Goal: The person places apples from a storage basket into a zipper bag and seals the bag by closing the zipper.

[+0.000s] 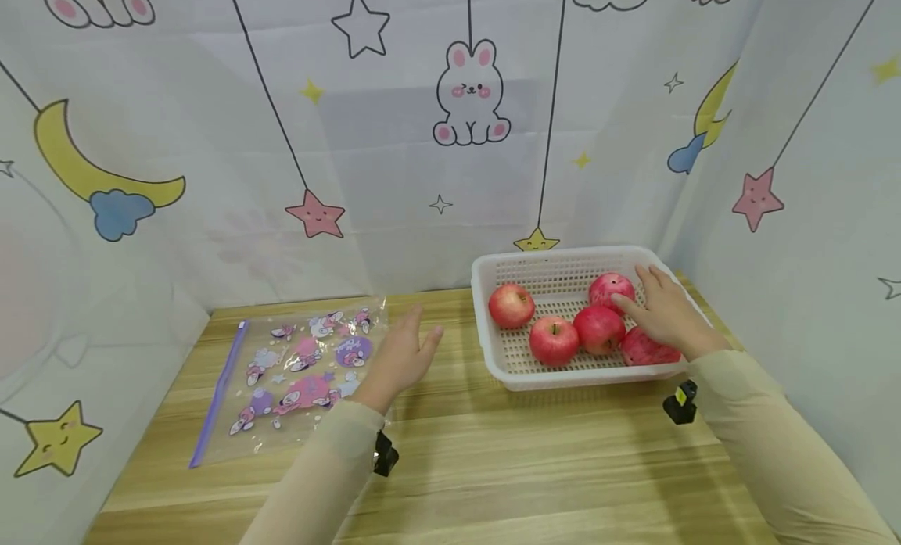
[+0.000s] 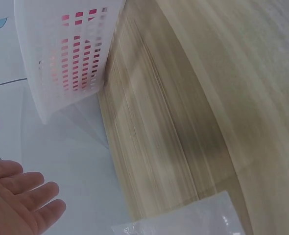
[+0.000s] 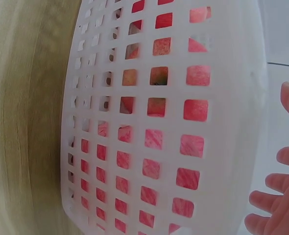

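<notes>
A white perforated plastic basket (image 1: 517, 385) stands on the table and holds several red apples (image 1: 554, 341). In the right wrist view the apples (image 3: 198, 110) show through the holes of the basket wall (image 3: 232, 147). My right hand (image 1: 665, 306) is over the basket's right side, fingers spread, near the back apple (image 1: 609, 288); whether it touches that apple is unclear. Left of the basket lies a flat clear zip bag (image 1: 274, 420) with pink and purple cartoon prints and a purple zip edge. My left hand (image 1: 401, 357), fingers extended and holding nothing, hovers by the bag's right edge.
The wood-grain table (image 1: 493, 467) stretches in front of the bag and basket. A white cloth backdrop (image 1: 408, 154) with cartoon figures hangs behind the table and along both sides. A small black device (image 1: 680, 404) is worn at the right wrist, another (image 1: 384, 454) at the left.
</notes>
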`<state>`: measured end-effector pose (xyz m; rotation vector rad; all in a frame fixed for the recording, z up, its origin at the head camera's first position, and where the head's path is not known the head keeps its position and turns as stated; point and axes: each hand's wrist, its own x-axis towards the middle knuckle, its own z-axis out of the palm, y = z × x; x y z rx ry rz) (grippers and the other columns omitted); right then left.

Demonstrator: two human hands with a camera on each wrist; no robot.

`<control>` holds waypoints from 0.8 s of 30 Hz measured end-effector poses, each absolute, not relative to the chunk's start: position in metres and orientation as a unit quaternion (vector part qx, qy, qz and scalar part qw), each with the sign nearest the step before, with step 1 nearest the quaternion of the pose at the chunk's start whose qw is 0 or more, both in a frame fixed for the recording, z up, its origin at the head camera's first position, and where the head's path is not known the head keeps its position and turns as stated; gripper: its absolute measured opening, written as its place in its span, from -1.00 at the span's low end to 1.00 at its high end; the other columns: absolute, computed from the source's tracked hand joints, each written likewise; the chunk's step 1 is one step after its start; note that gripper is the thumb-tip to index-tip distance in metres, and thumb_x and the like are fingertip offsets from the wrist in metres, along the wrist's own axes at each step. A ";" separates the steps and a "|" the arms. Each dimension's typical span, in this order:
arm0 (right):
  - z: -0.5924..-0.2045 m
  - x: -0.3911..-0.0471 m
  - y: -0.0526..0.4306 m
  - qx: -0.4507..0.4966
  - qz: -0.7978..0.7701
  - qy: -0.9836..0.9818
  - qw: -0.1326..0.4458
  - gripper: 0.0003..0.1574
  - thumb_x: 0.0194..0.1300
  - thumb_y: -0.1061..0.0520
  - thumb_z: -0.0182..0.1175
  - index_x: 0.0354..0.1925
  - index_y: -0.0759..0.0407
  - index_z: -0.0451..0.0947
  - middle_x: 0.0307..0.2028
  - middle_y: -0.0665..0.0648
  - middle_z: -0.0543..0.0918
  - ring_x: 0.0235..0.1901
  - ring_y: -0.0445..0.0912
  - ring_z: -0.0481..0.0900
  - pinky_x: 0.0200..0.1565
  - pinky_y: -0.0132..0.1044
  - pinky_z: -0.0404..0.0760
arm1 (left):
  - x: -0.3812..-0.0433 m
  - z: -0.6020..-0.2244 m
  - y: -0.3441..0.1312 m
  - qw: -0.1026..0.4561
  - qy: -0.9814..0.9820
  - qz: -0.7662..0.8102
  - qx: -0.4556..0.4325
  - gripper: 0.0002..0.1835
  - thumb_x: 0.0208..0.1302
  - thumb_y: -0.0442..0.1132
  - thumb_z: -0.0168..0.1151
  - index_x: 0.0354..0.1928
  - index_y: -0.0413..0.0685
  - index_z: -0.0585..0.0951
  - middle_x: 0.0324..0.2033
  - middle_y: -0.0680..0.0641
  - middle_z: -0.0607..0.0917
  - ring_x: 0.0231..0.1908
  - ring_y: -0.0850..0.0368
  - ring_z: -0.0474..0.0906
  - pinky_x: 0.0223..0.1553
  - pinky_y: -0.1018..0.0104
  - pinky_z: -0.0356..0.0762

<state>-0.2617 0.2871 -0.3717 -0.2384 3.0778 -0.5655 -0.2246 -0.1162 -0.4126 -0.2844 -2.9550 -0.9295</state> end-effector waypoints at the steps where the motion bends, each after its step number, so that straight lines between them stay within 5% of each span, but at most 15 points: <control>1: -0.372 -0.261 0.288 -0.075 -0.180 0.981 0.000 0.13 0.37 -0.40 -0.19 0.43 0.42 -0.22 0.39 0.57 -0.15 0.36 0.46 -0.17 0.30 0.35 -0.09 | -0.225 -0.413 -0.115 0.013 -0.948 -0.305 -0.090 -0.25 0.43 0.19 -0.22 0.44 -0.21 0.05 0.41 -0.26 0.15 0.40 -0.21 0.06 0.39 -0.05 0.02; 24: -0.375 -0.261 0.300 -0.027 -0.164 0.986 -0.003 0.15 0.34 -0.45 -0.25 0.43 0.41 -0.22 0.35 0.62 -0.10 0.31 0.51 -0.10 0.23 0.42 -0.02 | -0.222 -0.415 -0.090 0.022 -0.918 -0.387 -0.082 -0.31 0.42 0.14 -0.12 0.39 -0.19 0.20 0.34 -0.26 0.30 0.35 -0.20 0.20 0.34 -0.08 0.15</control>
